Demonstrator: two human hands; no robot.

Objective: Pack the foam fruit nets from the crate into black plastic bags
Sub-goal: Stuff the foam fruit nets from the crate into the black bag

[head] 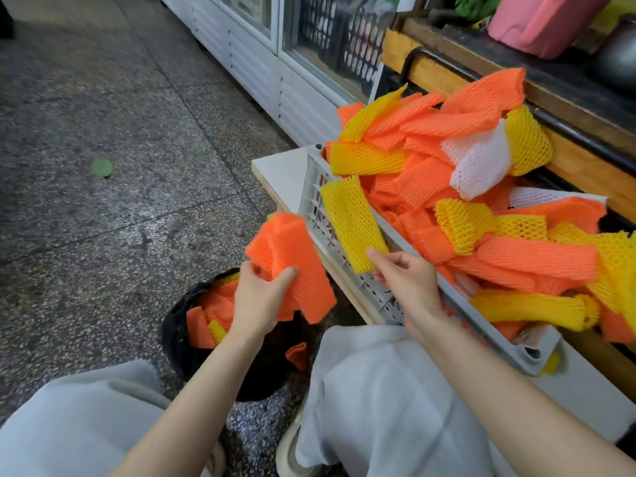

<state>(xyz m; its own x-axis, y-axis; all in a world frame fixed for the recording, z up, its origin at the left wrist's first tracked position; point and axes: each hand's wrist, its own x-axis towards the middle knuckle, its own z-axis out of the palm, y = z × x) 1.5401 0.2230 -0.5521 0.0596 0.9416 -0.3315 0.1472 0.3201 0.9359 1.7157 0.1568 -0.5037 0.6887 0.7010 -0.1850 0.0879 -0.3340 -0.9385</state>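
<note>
Starting at the far left with speckled stone floor (103, 98) and a small green leaf (102, 167) lying on it. Nearer, between knees in grey trousers (371, 390), finding a black plastic bag (173, 332) standing open on the floor, already holding orange and yellow bagged nets (215, 304). Above the bag's mouth, gripping a flat stack of orange nets (299, 263) in the left hand (256, 304): thumb pressed on the near face, fingers wrapped round the far side, stack tilted and held clear of the bag. Just right of that, pinching the lower end of a yellow foam net (351, 218) in the right hand (402, 280): thumb and forefinger closed on it, remaining fingers loosely curled. Lying slantwise across the near rim of the grey slatted crate (311, 204), upper end up among the rest. Further right, seeing the crate heaped well above its rim with a pile of foam nets (516, 256), orange and yellow, plus a white net (478, 160) near the top. Set on a white board (282, 170), hard beside a wooden counter (585, 166). Behind, at top centre, a white cabinet (254, 63) with glass doors; at upper right on the counter, a pink container (543, 22).
</note>
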